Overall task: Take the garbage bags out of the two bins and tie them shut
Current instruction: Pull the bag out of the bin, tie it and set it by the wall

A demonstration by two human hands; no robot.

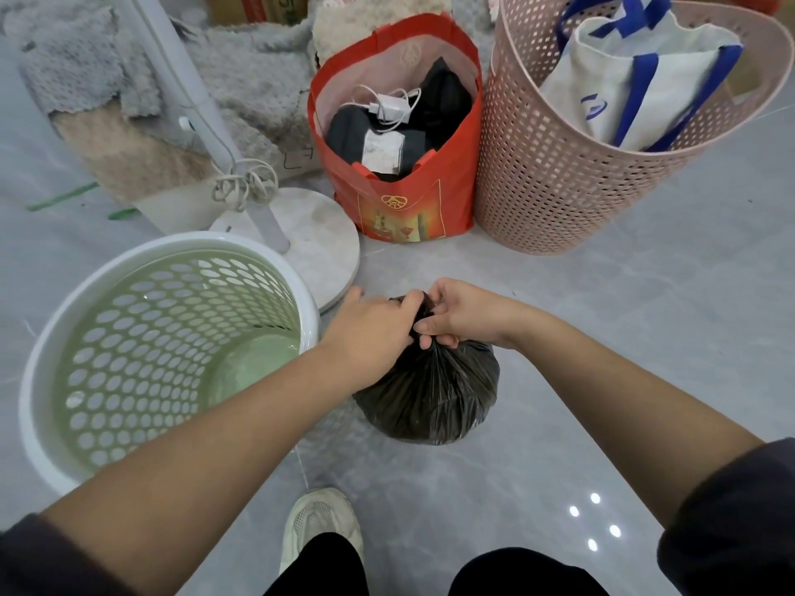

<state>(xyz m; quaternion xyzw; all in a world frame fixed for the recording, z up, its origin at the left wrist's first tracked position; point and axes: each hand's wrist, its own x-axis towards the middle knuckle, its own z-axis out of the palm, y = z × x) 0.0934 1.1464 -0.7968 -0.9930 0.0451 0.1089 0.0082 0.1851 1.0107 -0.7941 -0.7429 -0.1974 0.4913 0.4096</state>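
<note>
Black plastic is bunched at the neck of a garbage bag (pixel 430 393), and both hands are closed on that neck. Left hand (pixel 374 333): fingers curled tight around the gathered plastic from the left side. Right hand (pixel 460 314): fingers pinched on the twisted top from the right side, touching the left hand. Both forearms are bare, with dark sleeves pushed up.

Bag: full, rounded, resting on the grey floor (pixel 645 337). No finished knot can be made out under the fingers.

Left of the bag, just beside it: a white bin (pixel 56 337) with a green perforated inner wall, upright, no liner inside. Beyond the bag: the round base of a white stand (pixel 327 238), a red shopping bag (pixel 430 200) holding dark items and a white charger, and to its right a pink perforated basket (pixel 559 174) holding a white and blue tote. Below the bag: one pale shoe (pixel 320 526).
</note>
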